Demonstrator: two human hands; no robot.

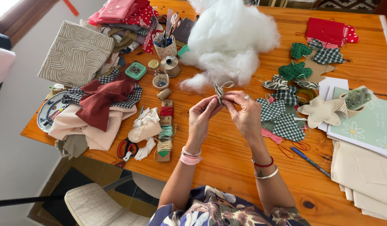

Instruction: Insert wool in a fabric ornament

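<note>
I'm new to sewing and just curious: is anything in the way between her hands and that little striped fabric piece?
Nothing visible. Both the left hand and the right hand already pinch the small striped fabric piece between their fingertips, above the wooden table. The white stuffing pile lies just behind it, apart from the hands.

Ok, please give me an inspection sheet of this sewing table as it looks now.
Surface: wooden table, mostly covered.
Job's things: small patterned fabric piece pinched between both hands; white stuffing behind it.
Clutter: folded fabrics, red-handled scissors, thread spools, gingham stars, blue pen, paper sheets.
Hands: left hand and right hand both grip the piece.
Cables: nothing seen.
Surroundings: chair at lower left.
</note>
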